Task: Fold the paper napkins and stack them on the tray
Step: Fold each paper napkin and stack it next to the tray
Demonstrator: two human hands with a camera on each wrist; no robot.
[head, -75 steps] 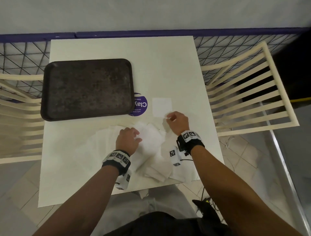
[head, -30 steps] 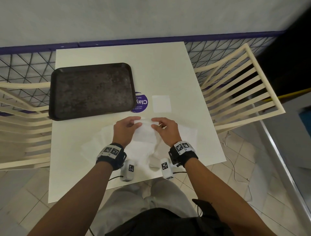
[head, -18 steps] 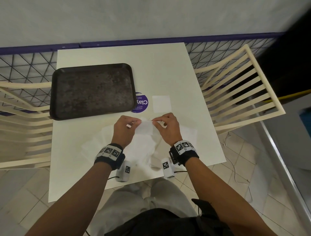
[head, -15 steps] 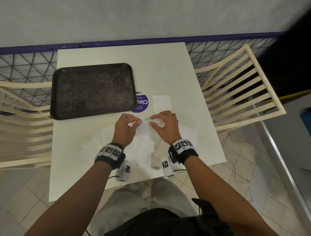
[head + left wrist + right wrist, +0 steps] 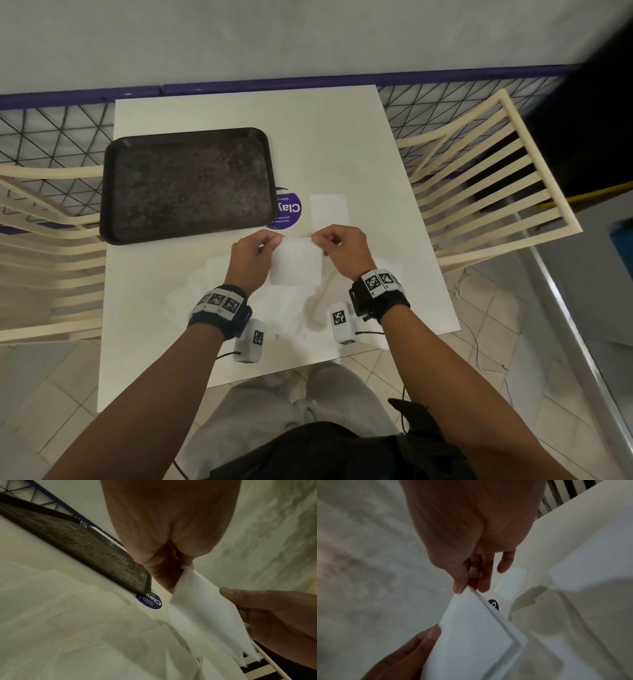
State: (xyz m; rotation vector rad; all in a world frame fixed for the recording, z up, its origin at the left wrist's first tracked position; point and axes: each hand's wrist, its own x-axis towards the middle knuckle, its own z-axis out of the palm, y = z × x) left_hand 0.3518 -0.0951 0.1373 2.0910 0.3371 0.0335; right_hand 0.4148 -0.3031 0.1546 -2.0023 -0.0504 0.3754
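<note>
1. While both hands are raised above the near half of the surface (image 5: 342, 144), they hold one folded napkin (image 5: 297, 262) between them, off the surface and hanging down from its top edge.
2. The left hand (image 5: 251, 260) pinches the napkin's top left corner; its fingers (image 5: 164, 574) are curled tight around that corner in the left wrist view.
3. The right hand (image 5: 344, 253) pinches the top right corner between thumb and fingers (image 5: 483, 580), with the little finger held apart from the paper.
4. In the right wrist view the napkin shows at least two layers along its edge, though the blur makes the exact count hard to tell.
5. Under the hands, loose unfolded napkins (image 5: 219, 284) lie spread along the near edge of the surface, overlapping one another.
6. A small folded white square (image 5: 329, 210) lies flat near the middle of the surface, just beyond the right hand.
7. Beside it sits a round purple sticker (image 5: 287, 209), partly covered by the tray's corner.
8. The dark tray (image 5: 186, 181) rests toward the far left corner of the surface, with no napkin on it.
9. Slatted cream chairs (image 5: 479, 192) stand at the left and right edges.
</note>
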